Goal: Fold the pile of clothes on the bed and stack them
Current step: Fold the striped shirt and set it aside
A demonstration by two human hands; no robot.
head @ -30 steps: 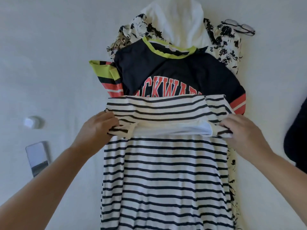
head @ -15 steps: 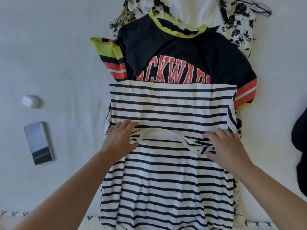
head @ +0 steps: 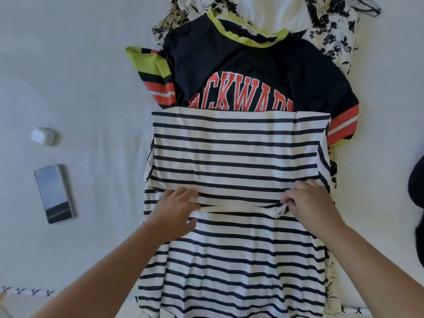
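Note:
A white shirt with navy stripes (head: pixel 238 152) lies flat on top of the pile, its upper part folded down toward me. My left hand (head: pixel 174 210) rests flat on the folded edge at the left, fingers on the white neckband. My right hand (head: pixel 309 203) pinches the neckband's right end between fingertips. Under it lies a navy shirt (head: pixel 229 67) with orange letters, a lime collar and striped sleeves. Beneath that are a black-and-white floral garment (head: pixel 332 35) and a white garment (head: pixel 270 12) at the top.
The white bed sheet (head: pixel 80 76) spreads all around. A phone (head: pixel 53 193) and a small white case (head: pixel 43 136) lie on the left. A dark garment (head: pixel 416 203) sits at the right edge. Glasses (head: pixel 367 5) lie at the top right.
The folded top part of the striped shirt has been brought down and laid flat. Both hands slid toward me to the neckband. The view shifted closer over the pile.

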